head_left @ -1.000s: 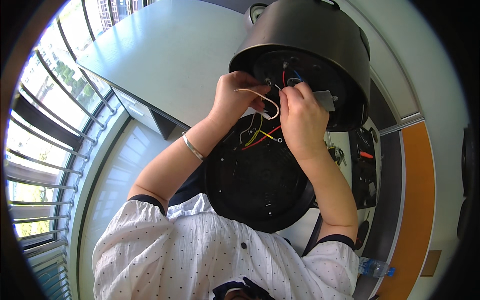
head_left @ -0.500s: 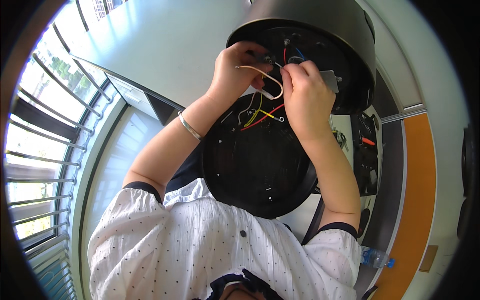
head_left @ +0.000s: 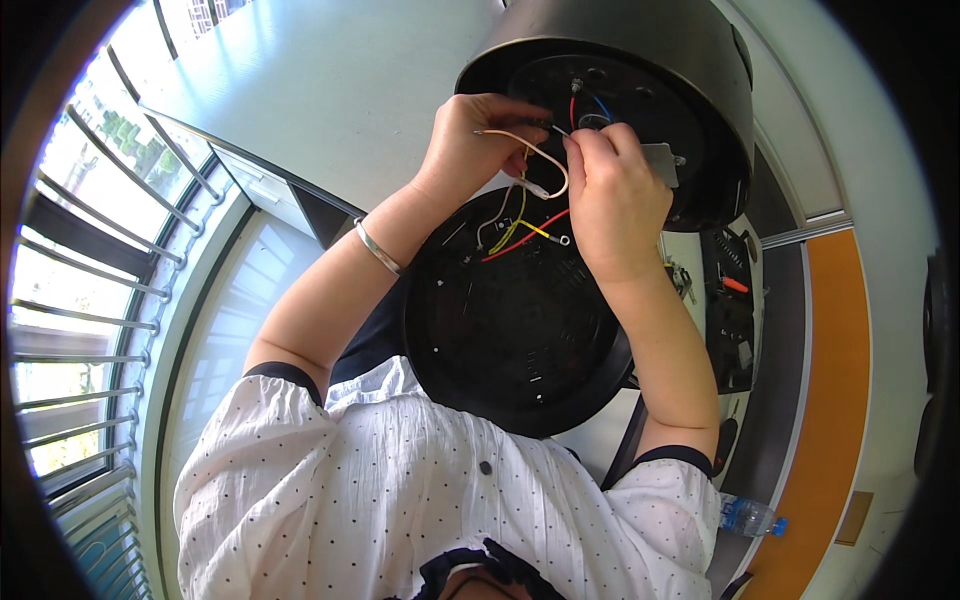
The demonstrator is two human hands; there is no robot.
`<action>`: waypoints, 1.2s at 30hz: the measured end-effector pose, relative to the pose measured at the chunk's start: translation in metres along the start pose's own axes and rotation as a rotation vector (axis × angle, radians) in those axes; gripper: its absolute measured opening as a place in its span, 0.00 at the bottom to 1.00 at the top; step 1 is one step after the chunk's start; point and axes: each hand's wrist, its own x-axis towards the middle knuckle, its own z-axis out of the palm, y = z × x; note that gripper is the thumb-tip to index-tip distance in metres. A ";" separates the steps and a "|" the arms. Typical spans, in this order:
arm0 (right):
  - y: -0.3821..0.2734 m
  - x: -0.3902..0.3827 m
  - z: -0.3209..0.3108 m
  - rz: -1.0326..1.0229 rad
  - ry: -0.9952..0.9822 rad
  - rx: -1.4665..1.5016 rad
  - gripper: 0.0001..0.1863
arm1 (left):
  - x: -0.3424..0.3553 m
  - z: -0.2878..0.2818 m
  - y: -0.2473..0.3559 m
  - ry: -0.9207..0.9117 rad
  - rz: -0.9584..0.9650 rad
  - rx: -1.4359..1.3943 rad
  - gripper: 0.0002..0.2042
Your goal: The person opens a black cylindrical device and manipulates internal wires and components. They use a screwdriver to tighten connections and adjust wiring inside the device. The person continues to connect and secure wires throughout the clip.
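A dark metallic appliance housing [head_left: 640, 30] lies tipped at the top, its open underside facing me, with red and blue wires inside. My left hand [head_left: 478, 140] is closed at that opening, gripping a small dark part [head_left: 538, 124] mostly covered by the fingers. Opposite it, my right hand [head_left: 620, 195] pinches a thin white wire [head_left: 561, 131] that runs toward the dark part. A pale sleeved wire [head_left: 562, 168] loops between both hands. Below them, a round black base cover [head_left: 500, 340] rests against my lap, with yellow and red wires [head_left: 520, 232] over its far edge.
A white tabletop [head_left: 330, 90] spreads out at the upper left. To the right are a black tool case [head_left: 730, 310] with an orange-red piece and some small metal parts [head_left: 683, 282]. A plastic bottle [head_left: 750, 517] lies at the lower right. Window bars [head_left: 90, 320] line the left.
My left hand has turned slightly, and its fingers cover more of the dark part. The right hand keeps its pinch on the white wire, almost in place.
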 end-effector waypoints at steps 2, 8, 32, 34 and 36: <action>0.001 -0.001 0.000 0.002 -0.003 0.000 0.04 | 0.000 0.001 -0.001 0.003 0.013 -0.004 0.09; 0.000 -0.001 -0.002 0.006 -0.027 0.005 0.04 | 0.000 0.002 0.000 0.022 0.029 0.011 0.08; -0.002 0.001 -0.001 0.046 -0.106 -0.005 0.05 | -0.004 0.005 0.003 0.060 0.014 0.020 0.09; -0.002 0.001 -0.001 0.050 -0.111 -0.003 0.05 | -0.004 0.005 0.003 0.066 0.017 0.031 0.09; -0.003 0.001 -0.001 0.054 -0.117 -0.001 0.06 | -0.004 0.005 0.003 0.071 0.017 0.049 0.09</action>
